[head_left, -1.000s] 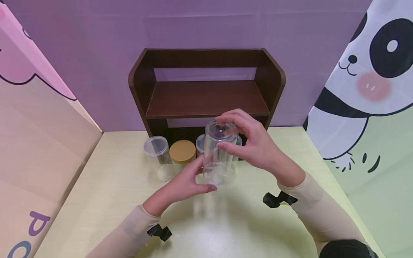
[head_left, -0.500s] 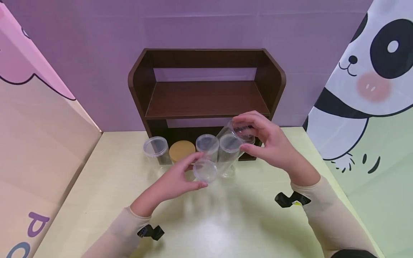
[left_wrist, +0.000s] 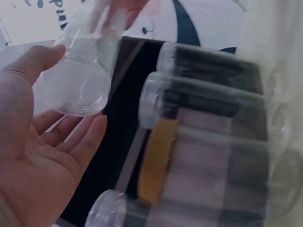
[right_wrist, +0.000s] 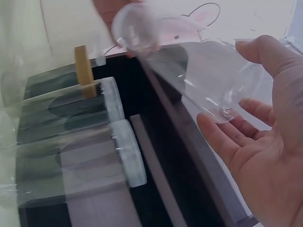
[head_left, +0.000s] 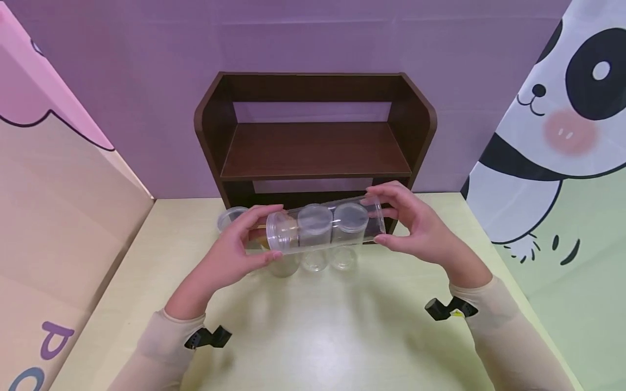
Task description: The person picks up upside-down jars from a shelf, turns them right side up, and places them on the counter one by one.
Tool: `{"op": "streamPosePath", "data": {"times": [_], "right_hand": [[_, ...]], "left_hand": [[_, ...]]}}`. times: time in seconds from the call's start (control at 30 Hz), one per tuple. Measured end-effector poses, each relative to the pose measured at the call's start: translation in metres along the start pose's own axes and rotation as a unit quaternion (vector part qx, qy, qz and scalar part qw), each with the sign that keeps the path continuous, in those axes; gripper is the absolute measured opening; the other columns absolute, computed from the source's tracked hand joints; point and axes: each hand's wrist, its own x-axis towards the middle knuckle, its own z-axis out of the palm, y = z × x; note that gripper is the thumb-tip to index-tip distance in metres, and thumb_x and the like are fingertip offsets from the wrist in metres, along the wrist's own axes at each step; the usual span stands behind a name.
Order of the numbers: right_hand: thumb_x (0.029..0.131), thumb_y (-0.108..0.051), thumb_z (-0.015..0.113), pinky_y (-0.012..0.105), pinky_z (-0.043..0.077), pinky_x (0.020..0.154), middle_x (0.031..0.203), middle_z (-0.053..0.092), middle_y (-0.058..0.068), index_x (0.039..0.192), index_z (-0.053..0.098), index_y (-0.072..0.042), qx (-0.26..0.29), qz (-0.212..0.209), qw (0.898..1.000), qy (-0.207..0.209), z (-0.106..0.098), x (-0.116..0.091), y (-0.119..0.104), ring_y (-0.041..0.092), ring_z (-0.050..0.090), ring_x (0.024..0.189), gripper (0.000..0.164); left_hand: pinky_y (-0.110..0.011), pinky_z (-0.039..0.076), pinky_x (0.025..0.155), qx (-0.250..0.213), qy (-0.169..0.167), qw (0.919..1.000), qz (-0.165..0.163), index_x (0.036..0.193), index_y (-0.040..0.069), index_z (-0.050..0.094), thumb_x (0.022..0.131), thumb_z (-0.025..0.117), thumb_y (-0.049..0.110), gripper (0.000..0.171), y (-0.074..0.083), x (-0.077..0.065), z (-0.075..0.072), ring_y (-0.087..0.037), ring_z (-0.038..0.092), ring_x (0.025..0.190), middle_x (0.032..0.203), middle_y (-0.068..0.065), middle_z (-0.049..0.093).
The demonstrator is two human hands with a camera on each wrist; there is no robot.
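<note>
A tall clear jar (head_left: 326, 225) lies nearly level in the air between both hands, its right end slightly higher. My left hand (head_left: 230, 250) grips the ringed, lid-like end (left_wrist: 73, 90), thumb below and fingers above in the head view. At the other end, my right hand (head_left: 415, 228) holds the smooth base (right_wrist: 220, 106) between thumb and fingers. Behind the held jar, a row of upright jars stands on the table. One has a tan lid (left_wrist: 158, 161), mostly hidden in the head view; the others have clear lids (right_wrist: 130, 153).
A dark brown two-tier shelf (head_left: 315, 149) stands against the purple backdrop (head_left: 313, 38), right behind the row of jars. The pale table (head_left: 318, 336) stretches toward the person. Printed panels flank both sides, with a panda (head_left: 567, 130) on the right.
The held jar has turned from upright, through a slant, to nearly level. The left hand has moved left and up with the ringed end, while the right hand has moved right with the base.
</note>
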Motion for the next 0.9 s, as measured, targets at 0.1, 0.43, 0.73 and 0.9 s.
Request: {"op": "streamPosePath", "data": {"times": [0.1,0.43,0.73,0.9], "right_hand": [[0.079,0.028,0.078,0.036,0.057,0.111,0.144,0.055,0.02,0.15,0.05,0.014,-0.012,0.007,1.0,-0.002,0.003,-0.005,0.004,0.024,0.062,0.135,0.077],[0.085,0.019,0.083,0.031,0.05,0.118,0.148,0.054,0.023,0.15,0.053,0.007,-0.03,0.051,0.998,-0.033,0.011,-0.014,0.003,0.025,0.058,0.141,0.073],[0.092,0.007,0.084,0.031,0.051,0.118,0.15,0.059,0.014,0.151,0.056,-0.002,-0.05,0.103,0.992,-0.059,0.025,-0.021,0.001,0.024,0.058,0.142,0.066],[0.092,0.001,0.088,0.041,0.053,0.117,0.145,0.062,0.018,0.149,0.059,-0.002,-0.059,0.106,0.99,-0.065,0.036,-0.021,0.003,0.027,0.062,0.137,0.064]], "left_hand": [[-0.028,0.056,0.11,-0.008,0.006,0.9999,0.013,0.16,0.013,0.055,0.09,0.087,-0.008,0.08,0.003,0.001,-0.007,-0.024,0.063,0.131,0.15,-0.007,0.06],[-0.03,0.058,0.108,-0.04,0.023,0.9978,0.048,0.16,0.004,0.053,0.088,0.082,-0.017,0.08,0.008,-0.001,-0.013,-0.025,0.058,0.138,0.157,-0.011,0.057],[-0.031,0.057,0.109,-0.057,0.018,0.9937,0.095,0.157,0.0,0.056,0.086,0.079,-0.021,0.077,0.018,0.004,-0.021,-0.027,0.057,0.14,0.155,-0.011,0.06],[-0.035,0.057,0.111,-0.048,-0.004,0.9919,0.117,0.155,-0.002,0.058,0.083,0.08,-0.023,0.078,0.027,0.011,-0.022,-0.031,0.058,0.136,0.156,-0.014,0.058]]}}
